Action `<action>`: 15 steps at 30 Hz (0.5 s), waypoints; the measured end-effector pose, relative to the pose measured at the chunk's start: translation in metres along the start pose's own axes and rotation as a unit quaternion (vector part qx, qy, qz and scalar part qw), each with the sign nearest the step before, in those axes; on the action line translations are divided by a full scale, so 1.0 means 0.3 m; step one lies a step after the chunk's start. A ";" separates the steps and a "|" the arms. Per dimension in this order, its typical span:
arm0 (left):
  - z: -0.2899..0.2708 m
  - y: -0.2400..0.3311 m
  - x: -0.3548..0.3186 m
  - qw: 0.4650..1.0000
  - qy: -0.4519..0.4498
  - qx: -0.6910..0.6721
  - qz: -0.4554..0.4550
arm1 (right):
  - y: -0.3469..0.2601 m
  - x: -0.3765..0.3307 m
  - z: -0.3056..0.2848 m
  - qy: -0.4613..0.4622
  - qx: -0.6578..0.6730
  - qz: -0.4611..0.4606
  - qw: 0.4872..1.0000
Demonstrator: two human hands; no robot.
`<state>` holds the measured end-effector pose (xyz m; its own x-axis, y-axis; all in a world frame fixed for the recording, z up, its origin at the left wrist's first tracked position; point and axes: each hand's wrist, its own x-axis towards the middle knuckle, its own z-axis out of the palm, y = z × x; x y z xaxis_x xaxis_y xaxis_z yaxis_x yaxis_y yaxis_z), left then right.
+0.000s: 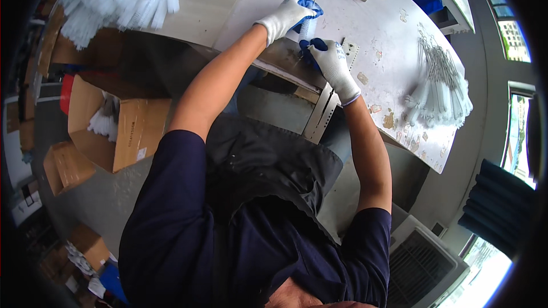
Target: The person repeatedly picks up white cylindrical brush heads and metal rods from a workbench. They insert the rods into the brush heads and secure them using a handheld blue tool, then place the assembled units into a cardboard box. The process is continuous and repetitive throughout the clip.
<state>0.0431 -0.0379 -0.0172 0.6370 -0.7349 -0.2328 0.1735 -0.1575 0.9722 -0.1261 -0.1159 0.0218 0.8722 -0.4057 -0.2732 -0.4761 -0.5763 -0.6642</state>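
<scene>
Between my hands is a white bottle brush (308, 29) with a thin wire stem pointing away from me. My left hand (290, 18), in a white glove with blue-coated fingers, is closed around its upper part, where the stem meets the bristles. Lower down, my right hand (331, 61), gloved the same way, pinches the near end of the bristles. The brush is held over the front edge of the pale worktable (394, 40). To the right lies a bundle of similar white brushes (439, 100) with wire stems.
At the far left, a large heap of white brushes (123, 3) covers the table corner. An open cardboard box (142, 131) holding more brushes stands on the left, with a smaller carton (68, 165) beside it. A perforated metal strip (319, 115) runs down near my right hand.
</scene>
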 end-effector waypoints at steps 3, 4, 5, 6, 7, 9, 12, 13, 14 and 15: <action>0.014 0.042 -0.016 1.000 0.005 0.029 -0.005 | 0.020 0.008 0.009 0.013 -0.021 -0.012 1.000; 0.009 0.048 -0.018 0.999 0.006 0.043 -0.006 | 0.006 0.007 0.008 0.020 -0.030 -0.015 0.999; 0.007 0.049 -0.025 0.999 0.007 0.039 -0.002 | 0.007 0.010 0.013 0.021 -0.031 -0.020 0.999; 0.007 0.049 -0.033 0.999 0.008 0.034 0.001 | 0.014 0.014 0.020 0.023 -0.032 -0.025 0.999; 0.006 0.044 -0.036 1.000 0.008 0.029 0.004 | 0.020 0.015 0.026 0.025 -0.034 -0.029 0.999; 0.001 0.036 -0.038 1.000 0.008 0.014 0.015 | 0.027 0.005 0.026 0.046 -0.036 -0.046 0.997; 0.004 0.033 -0.048 0.999 -0.011 0.031 0.018 | 0.078 -0.028 0.039 0.143 -0.064 -0.136 0.978; 0.006 0.037 -0.048 0.999 -0.020 0.043 0.018 | 0.095 -0.039 0.036 0.185 -0.078 -0.177 0.964; 0.006 0.041 -0.048 0.999 -0.023 0.037 0.013 | 0.109 -0.046 0.022 0.208 -0.102 -0.211 0.950; 0.004 0.046 -0.049 0.999 -0.025 0.032 0.007 | 0.119 -0.053 0.005 0.229 -0.126 -0.245 0.933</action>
<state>0.0352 -0.0301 -0.0004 0.6002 -0.7694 -0.2185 0.1157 -0.1868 0.9756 -0.1569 -0.1291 0.0014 0.8800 -0.2773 0.3857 -0.0944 -0.8979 -0.4300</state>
